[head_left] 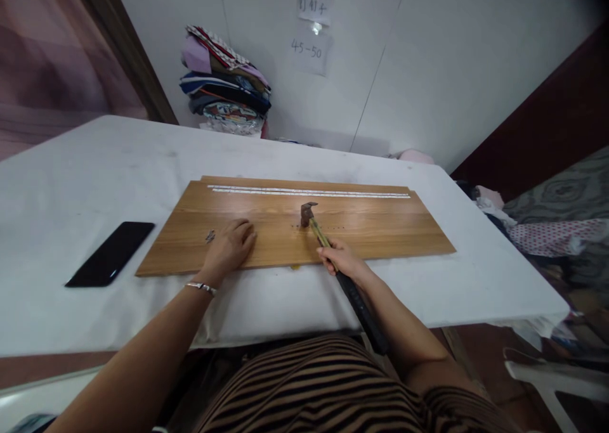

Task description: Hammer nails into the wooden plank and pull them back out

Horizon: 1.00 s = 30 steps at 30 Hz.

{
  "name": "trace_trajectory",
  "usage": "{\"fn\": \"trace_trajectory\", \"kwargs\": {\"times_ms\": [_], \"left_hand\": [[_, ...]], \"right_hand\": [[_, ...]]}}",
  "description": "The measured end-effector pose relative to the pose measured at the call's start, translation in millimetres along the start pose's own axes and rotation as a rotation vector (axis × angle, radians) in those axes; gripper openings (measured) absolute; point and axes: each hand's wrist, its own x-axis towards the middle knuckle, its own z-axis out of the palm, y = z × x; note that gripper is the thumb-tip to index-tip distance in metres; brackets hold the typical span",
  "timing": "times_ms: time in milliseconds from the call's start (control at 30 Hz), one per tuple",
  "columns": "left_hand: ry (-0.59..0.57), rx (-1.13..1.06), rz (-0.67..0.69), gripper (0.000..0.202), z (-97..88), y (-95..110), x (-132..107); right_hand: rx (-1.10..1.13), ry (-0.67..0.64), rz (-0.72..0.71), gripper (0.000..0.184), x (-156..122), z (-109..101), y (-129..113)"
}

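Observation:
A long wooden board (371,230) lies across a white table (71,192). My right hand (341,259) is closed round the shaft of a hammer (316,227), whose rusty head rests on the board beside a row of small dots that look like nail marks. My left hand (231,245) lies on the board to the left, fingers curled loosely and pressed down, with nothing visible in them. A few small nails (210,236) sit just left of that hand. A pale strip (309,193) runs along the board's far edge.
A black phone (111,253) lies on the table left of the board. A pile of folded fabrics (223,84) stands against the white wall behind. Paper notes (310,51) hang on the wall. More cloth (552,233) sits at the right.

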Motion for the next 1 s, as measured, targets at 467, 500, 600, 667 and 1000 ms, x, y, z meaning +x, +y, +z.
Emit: {"fn": "trace_trajectory", "kwargs": {"times_ms": [467, 500, 600, 667, 1000], "left_hand": [[-0.009, 0.004, -0.006, 0.041, -1.9, 1.2, -0.3], [-0.009, 0.002, -0.004, 0.041, -1.7, 1.0, -0.3], [-0.006, -0.007, -0.002, 0.040, -1.0, 0.0, -0.2], [-0.003, -0.007, -0.005, 0.039, -1.0, -0.1, 0.0], [-0.002, -0.008, -0.003, 0.041, -2.7, 2.2, -0.2]], "right_hand": [[-0.010, -0.006, -0.033, 0.026, 0.2, 0.3, -2.1], [-0.012, -0.005, -0.033, 0.026, -0.1, 0.2, -2.3], [-0.005, -0.005, -0.024, 0.027, -1.1, 0.1, -2.1], [0.004, -0.001, -0.009, 0.028, -1.0, 0.7, -1.5], [-0.010, -0.006, -0.037, 0.023, -1.1, 1.4, -2.7]]}}
